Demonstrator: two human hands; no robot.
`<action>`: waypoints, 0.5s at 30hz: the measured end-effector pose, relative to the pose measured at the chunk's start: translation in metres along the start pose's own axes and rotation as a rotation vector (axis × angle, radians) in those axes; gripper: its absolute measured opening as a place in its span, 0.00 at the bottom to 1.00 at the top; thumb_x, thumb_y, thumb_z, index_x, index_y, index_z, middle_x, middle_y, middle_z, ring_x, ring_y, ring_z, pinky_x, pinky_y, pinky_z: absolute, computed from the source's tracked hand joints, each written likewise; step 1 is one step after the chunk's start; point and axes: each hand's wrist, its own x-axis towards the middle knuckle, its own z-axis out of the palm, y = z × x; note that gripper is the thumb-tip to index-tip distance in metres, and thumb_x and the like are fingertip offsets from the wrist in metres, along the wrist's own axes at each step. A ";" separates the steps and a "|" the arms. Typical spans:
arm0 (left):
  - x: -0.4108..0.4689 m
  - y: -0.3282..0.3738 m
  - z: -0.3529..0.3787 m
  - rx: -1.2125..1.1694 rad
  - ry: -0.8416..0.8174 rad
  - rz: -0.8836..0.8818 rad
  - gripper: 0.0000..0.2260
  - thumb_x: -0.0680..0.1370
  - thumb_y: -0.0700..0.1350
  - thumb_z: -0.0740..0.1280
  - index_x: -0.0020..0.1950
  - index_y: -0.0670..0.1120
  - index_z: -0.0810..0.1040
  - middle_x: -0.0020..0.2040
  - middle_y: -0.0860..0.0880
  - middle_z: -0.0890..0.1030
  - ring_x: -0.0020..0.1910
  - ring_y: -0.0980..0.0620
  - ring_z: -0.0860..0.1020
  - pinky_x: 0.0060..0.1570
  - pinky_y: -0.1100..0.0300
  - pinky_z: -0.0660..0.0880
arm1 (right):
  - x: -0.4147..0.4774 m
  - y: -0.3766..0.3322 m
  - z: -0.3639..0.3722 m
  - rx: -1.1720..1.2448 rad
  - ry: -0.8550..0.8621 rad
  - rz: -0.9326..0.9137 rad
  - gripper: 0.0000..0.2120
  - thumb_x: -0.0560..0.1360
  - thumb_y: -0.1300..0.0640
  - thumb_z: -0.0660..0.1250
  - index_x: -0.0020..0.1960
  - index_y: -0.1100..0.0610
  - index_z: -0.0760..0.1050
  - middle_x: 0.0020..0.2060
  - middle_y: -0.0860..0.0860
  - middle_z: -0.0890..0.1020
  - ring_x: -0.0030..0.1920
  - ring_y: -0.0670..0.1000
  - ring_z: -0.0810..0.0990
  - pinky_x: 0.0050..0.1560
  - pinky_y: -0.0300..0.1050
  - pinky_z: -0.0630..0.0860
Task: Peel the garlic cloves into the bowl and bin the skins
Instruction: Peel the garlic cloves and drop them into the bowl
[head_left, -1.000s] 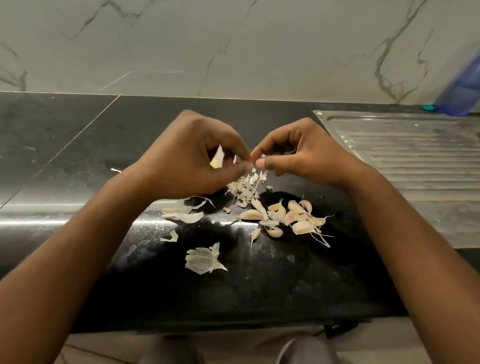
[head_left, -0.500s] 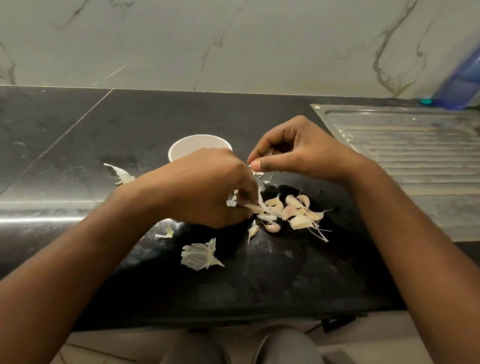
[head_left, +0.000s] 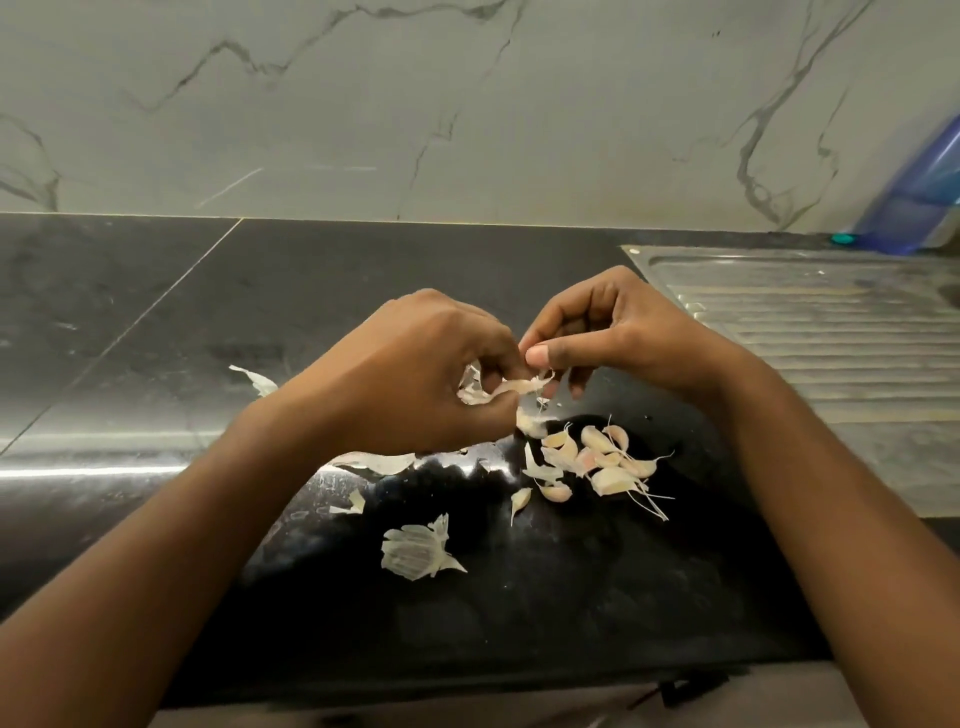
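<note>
My left hand (head_left: 415, 369) and my right hand (head_left: 618, 332) meet above the black counter (head_left: 571, 597). Between them is a garlic clove (head_left: 514, 387) with loose papery skin. The left hand's fingers curl round it, and the right thumb and forefinger pinch its tip. A pile of several unpeeled garlic cloves (head_left: 597, 457) lies just below the hands. Torn skins lie on the counter: a large piece (head_left: 415, 551) in front, a strip (head_left: 379, 461) under my left wrist, one (head_left: 257, 379) at the left. The bowl is hidden behind my left hand.
A steel sink drainboard (head_left: 810, 332) runs along the right. A blue plastic object (head_left: 924, 197) leans on the marble wall (head_left: 467, 104) at the far right. The counter's front edge is near my body.
My left hand came down to the pile, picked up a clove, and rose again to meet my right hand. It now covers the white bowl that showed half a second ago.
</note>
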 end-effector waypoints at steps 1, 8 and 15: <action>0.000 -0.001 0.000 -0.047 0.040 -0.015 0.04 0.77 0.53 0.73 0.48 0.54 0.86 0.38 0.59 0.83 0.34 0.57 0.80 0.33 0.59 0.76 | 0.000 -0.001 -0.001 0.021 -0.013 -0.002 0.05 0.77 0.66 0.75 0.52 0.65 0.85 0.40 0.60 0.88 0.40 0.57 0.87 0.38 0.46 0.83; 0.001 -0.001 0.004 -0.442 0.289 -0.187 0.07 0.79 0.48 0.74 0.52 0.46 0.88 0.35 0.52 0.85 0.28 0.40 0.80 0.26 0.43 0.77 | -0.003 -0.005 -0.002 0.191 0.010 -0.037 0.09 0.75 0.65 0.74 0.54 0.69 0.83 0.46 0.66 0.87 0.41 0.59 0.87 0.43 0.47 0.85; 0.004 -0.006 0.009 -0.621 0.243 -0.296 0.06 0.81 0.43 0.73 0.55 0.44 0.87 0.34 0.41 0.85 0.30 0.37 0.82 0.32 0.52 0.80 | -0.001 -0.006 0.003 0.137 0.154 -0.062 0.09 0.77 0.62 0.75 0.54 0.67 0.85 0.46 0.61 0.89 0.44 0.59 0.89 0.46 0.47 0.87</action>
